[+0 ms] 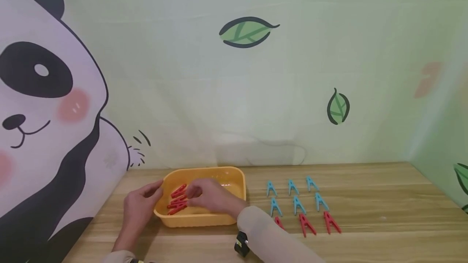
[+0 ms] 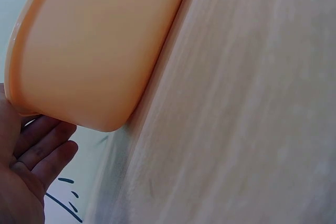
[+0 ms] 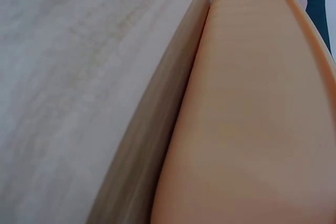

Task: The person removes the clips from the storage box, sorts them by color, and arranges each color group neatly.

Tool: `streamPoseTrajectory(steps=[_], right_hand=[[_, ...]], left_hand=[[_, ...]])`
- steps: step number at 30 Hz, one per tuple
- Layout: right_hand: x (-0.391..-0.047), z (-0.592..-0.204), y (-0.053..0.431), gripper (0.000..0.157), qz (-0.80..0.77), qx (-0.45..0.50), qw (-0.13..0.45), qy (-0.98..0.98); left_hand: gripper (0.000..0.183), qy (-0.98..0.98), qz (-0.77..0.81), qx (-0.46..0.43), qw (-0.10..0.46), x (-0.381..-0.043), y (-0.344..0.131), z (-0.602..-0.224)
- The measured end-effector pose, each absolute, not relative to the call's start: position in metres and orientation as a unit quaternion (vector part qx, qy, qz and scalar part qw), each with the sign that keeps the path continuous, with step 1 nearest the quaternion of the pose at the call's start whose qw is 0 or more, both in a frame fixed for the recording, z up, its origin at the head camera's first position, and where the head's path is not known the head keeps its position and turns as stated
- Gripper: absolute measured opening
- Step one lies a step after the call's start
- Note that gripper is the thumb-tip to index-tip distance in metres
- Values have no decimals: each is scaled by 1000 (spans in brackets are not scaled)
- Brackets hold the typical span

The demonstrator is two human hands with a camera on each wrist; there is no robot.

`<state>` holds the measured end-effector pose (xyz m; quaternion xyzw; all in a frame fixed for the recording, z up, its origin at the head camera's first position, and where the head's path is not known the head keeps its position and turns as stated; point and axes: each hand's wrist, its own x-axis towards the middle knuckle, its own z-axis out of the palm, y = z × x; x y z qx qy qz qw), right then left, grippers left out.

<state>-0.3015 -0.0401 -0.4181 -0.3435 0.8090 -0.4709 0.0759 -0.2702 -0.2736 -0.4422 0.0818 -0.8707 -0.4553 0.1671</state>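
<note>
The right hand [image 1: 210, 198] reached into the yellow plastic basin [image 1: 234, 182] over red plastic clothespins [image 1: 178, 202]; the left hand [image 1: 140, 206] touched its nine o'clock rim, blue plastic clothespins [image 1: 294, 194] lying at three o'clock

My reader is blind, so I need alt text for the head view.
A right hand reaches into a yellow tub of red pegs on a wooden table; the left hand touches its rim. Blue pegs lie in rows beside it.

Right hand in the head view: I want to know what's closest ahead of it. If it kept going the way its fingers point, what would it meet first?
Probably the red clothespins in the orange tub: the right hand reaches leftward inside it, fingers right by them. Contact is unclear.
</note>
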Motion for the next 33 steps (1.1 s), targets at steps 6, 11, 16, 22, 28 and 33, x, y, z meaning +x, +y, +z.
streamPoseTrajectory(steps=[6,11,16,22,28,33], right_hand=[[-303,-421,-44,16,-448,-348,81,819],[-305,-423,-49,16,-437,-357,88,821],[-306,-422,-54,15,-423,-361,86,827],[-306,-421,-59,14,-404,-368,78,834],[-305,-421,-63,17,-408,-372,87,829],[-303,-419,-63,19,-412,-360,104,831]], left_hand=[[34,-870,-458,78,166,-269,-272,-444],[33,-868,-458,77,174,-269,-272,-445],[33,-868,-459,76,174,-269,-274,-444],[34,-869,-458,75,171,-269,-274,-441],[33,-871,-449,69,185,-269,-274,-441],[33,-872,-449,67,181,-268,-273,-440]])
